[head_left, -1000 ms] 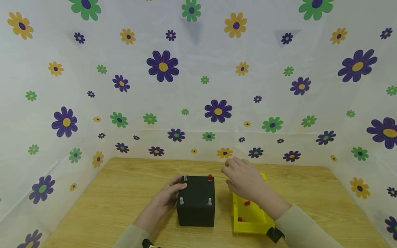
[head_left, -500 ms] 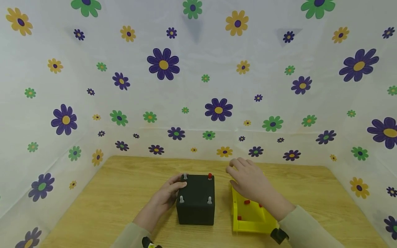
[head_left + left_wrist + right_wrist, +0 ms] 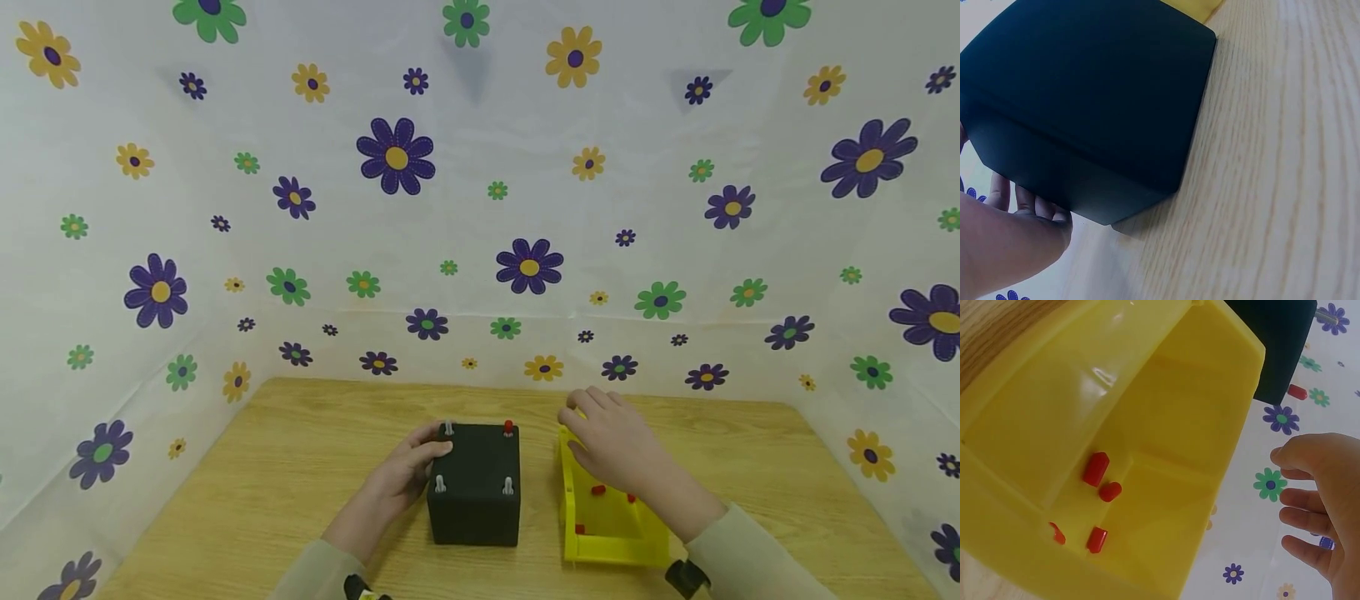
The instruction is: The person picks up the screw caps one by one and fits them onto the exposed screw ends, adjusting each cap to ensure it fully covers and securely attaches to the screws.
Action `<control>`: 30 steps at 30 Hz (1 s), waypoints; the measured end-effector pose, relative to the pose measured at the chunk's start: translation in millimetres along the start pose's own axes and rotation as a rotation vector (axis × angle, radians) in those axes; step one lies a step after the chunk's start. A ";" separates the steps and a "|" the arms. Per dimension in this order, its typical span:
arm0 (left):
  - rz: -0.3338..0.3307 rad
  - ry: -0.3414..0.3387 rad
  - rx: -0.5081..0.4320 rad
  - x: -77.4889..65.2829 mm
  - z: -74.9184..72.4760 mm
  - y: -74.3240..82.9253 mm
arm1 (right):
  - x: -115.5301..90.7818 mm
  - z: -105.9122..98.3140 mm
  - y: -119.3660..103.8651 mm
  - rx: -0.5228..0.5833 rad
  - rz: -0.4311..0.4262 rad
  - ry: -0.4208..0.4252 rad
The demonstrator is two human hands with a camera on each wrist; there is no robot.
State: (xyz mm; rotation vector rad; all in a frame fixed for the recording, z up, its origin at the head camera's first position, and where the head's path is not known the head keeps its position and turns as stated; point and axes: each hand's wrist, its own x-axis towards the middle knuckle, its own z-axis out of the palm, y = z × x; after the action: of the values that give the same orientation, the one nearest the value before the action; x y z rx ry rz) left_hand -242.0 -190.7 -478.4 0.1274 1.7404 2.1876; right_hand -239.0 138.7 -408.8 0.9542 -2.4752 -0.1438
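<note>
A black box (image 3: 480, 521) stands on the table, with three bare silver toggle switches and a red cap (image 3: 508, 427) on a switch at its far right corner. My left hand (image 3: 401, 475) holds the box by its left side, thumb over the top edge; in the left wrist view its fingers (image 3: 1025, 199) reach behind the box. Over the far part of a yellow bin (image 3: 611, 550) hovers my right hand (image 3: 615, 440), fingers loosely bent. In the right wrist view that hand (image 3: 1329, 500) shows nothing between its fingers. Several small red caps (image 3: 1096, 469) lie inside the bin.
The wooden table (image 3: 322, 450) runs back to a white flower-patterned sheet (image 3: 465, 225) that encloses the back and both sides. A strip of tabletop separates the box from the bin.
My right hand has shifted a little to the right and lower over the bin. The left hand and the black box stay in place.
</note>
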 end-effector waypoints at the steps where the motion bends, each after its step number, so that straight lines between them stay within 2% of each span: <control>1: 0.000 0.000 0.000 0.1 -0.1 -0.2 | -1.1 0.0 0.1 -0.003 -0.001 0.001; 10: 0.005 -0.012 -0.001 -1.3 -0.4 0.0 | -9.5 3.5 3.0 0.010 -0.003 0.028; 18: 0.009 -0.009 -0.004 -0.8 -0.2 0.5 | -14.7 5.0 5.7 0.032 0.033 -0.006; 26: 0.004 0.015 0.000 0.4 -0.9 1.0 | -16.3 5.7 6.9 0.025 0.036 0.010; 30: 0.005 0.002 -0.005 0.0 -0.3 0.4 | -18.6 5.4 6.5 0.029 0.035 0.002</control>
State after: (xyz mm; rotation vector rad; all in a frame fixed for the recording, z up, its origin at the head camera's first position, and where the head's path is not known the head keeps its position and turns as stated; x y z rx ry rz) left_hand -242.2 -191.1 -478.1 0.1282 1.7373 2.1964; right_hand -233.6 155.4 -419.2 0.9222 -2.4971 -0.0951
